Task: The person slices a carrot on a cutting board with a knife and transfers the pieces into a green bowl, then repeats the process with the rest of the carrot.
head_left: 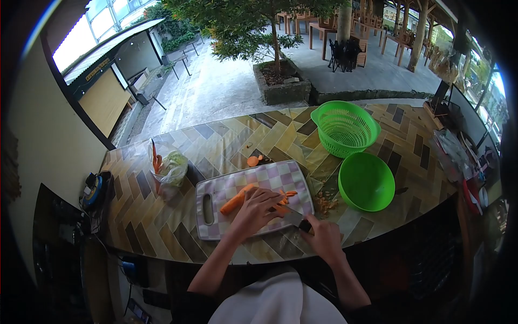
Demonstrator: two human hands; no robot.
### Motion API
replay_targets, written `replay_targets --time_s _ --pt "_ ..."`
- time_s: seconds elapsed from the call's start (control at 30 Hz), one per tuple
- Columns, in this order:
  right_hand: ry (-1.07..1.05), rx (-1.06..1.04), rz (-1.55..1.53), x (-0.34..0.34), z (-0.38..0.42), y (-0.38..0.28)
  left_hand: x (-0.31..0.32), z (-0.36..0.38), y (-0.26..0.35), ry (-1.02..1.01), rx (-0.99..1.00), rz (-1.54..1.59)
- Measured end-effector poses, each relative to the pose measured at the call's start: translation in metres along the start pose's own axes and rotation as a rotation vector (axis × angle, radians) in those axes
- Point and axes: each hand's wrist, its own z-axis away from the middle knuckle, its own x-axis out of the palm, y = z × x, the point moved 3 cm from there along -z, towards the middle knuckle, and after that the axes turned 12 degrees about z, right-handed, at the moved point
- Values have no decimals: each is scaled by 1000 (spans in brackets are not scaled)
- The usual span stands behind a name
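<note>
My left hand (pixel 260 208) presses down over a peeled carrot (pixel 233 203), its fingers bent together near the cut end. My right hand (pixel 325 236) is wrapped round the dark handle of a knife (pixel 294 217). The blade points left, close to my left fingertips, and part of it is hidden. Cut carrot strips (pixel 290 194) lie by the fingertips. Everything here rests on a checkered pink-and-white cutting board (pixel 291 171) with a handle slot at its left. Carrot slices (pixel 253 161) lie just past the board's far edge.
At right stand a green colander (pixel 345 153) and a green bowl (pixel 367 181). Small orange scraps (pixel 327 203) lie between board and bowl. A plastic bag of vegetables (pixel 171 166) sits at left. The wood-patterned table (pixel 226 143) has plastic packets (pixel 449 154) at its right end.
</note>
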Motion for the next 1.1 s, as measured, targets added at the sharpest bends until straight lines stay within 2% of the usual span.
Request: replay_targets --time_s 0.1,0.2,0.4,0.5,0.6,0.73,0.77,0.83,0.87,0.97,1.0,1.1 --pt "3 -28 30 -7 3 -2 2 -16 -16 -406 -115 159" --pt "3 -38 44 -6 5 0 3 -29 -21 -515 -143 215" --pt "-11 15 13 -8 13 3 11 -35 -26 -494 -62 244" --pt "-30 21 -1 -10 17 4 13 -39 -34 -390 -183 388" --pt "-56 46 -29 -9 22 11 2 -40 -34 -204 -342 385" --pt "-109 201 -213 -9 28 26 -23 -40 -37 119 -222 307" --pt "-115 245 -282 -5 29 32 -24 -35 -36 89 -206 270" --pt "29 227 -360 12 26 46 -25 -26 -30 28 -173 196" --pt "100 216 -399 17 25 49 -21 -20 -25 -44 -215 290" --pt "-45 329 -494 4 16 41 -10 -7 -27 -248 -132 73" --pt "-41 305 -504 5 14 37 -5 -2 -35 -293 -203 108" --pt "-32 241 -541 6 10 28 2 5 -56 -359 -132 114"
